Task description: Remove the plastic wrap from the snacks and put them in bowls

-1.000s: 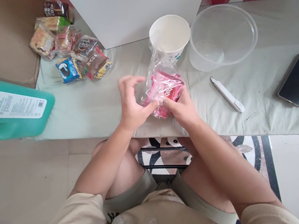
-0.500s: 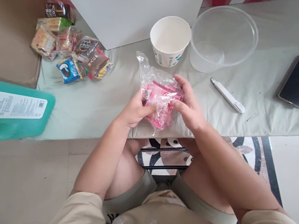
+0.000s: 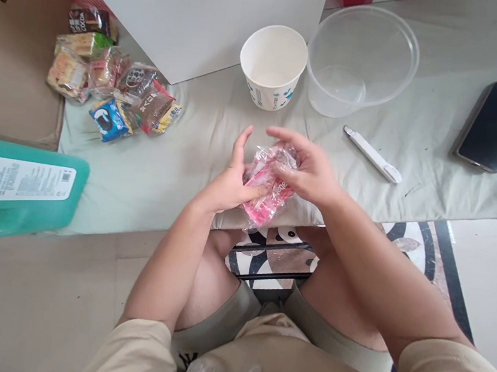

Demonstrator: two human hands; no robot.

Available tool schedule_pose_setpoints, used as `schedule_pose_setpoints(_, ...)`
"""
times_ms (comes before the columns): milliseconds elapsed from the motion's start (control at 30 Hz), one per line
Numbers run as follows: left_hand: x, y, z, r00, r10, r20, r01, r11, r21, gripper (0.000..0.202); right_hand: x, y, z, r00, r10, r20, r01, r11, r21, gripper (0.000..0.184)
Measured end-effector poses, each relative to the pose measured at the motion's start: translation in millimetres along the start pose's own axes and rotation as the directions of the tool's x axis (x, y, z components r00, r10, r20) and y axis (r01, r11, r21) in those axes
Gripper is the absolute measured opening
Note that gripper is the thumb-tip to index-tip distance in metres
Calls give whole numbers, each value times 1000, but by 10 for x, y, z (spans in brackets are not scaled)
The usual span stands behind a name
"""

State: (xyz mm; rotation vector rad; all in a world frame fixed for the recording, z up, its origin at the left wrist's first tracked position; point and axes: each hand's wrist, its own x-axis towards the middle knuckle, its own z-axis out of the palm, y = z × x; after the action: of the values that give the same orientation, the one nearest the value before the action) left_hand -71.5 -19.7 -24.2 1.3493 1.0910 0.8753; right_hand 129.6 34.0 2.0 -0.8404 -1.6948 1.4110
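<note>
A crumpled clear plastic wrapper with pink print (image 3: 264, 203) is between my two hands, just above the near edge of the cloth-covered surface. My left hand (image 3: 233, 181) presses its thumb on the wrapper's lower left side, with the index finger raised. From the upper right my right hand (image 3: 307, 166) pinches the bunched top of it between thumb and fingers. Whether anything is inside the wrapper I cannot tell. Beyond my hands stands a white paper cup (image 3: 273, 62). A white utility knife (image 3: 372, 154) lies to the right of my right hand.
Right of the cup is a clear round plastic tub (image 3: 363, 61). A phone (image 3: 495, 126) lies far right. Several wrapped snacks (image 3: 116, 85) are heaped at left, near a cardboard box (image 3: 14, 61), a white box (image 3: 197, 11) and a green jug (image 3: 39, 196).
The wrapper has been crumpled smaller, its loose clear top gathered in under my right hand. My left index finger has lifted. The view has shifted slightly.
</note>
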Motion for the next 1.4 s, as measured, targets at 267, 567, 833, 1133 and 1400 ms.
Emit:
schedule_pose_setpoints(267, 88, 58, 27, 924, 271, -270, -202, 945, 258, 52, -145, 4, 151, 955, -275, 109, 294, 845, -446, 31)
schedule_pose_setpoints(567, 70, 42, -33, 954, 208, -217, -154, 958, 242, 37, 13, 200, 115, 951, -287, 115, 307, 836, -455, 23)
schedule_pose_setpoints(833, 27, 122, 23, 918, 328, -224, -168, 832, 529, 43, 58, 192, 116, 958, -252, -136, 151, 848, -509, 25)
schedule_pose_setpoints(1133, 45, 52, -98, 784, 458, -419, -161, 801, 576, 21, -180, -28, -347, 888, -232, -396, -160, 654, -740, 29)
schedule_pose_setpoints(1400, 58, 27, -245, 614, 543, -572, -182, 803, 567, 30, -436, 125, -992, 820, 132, -556, -562, 369, -740, 21)
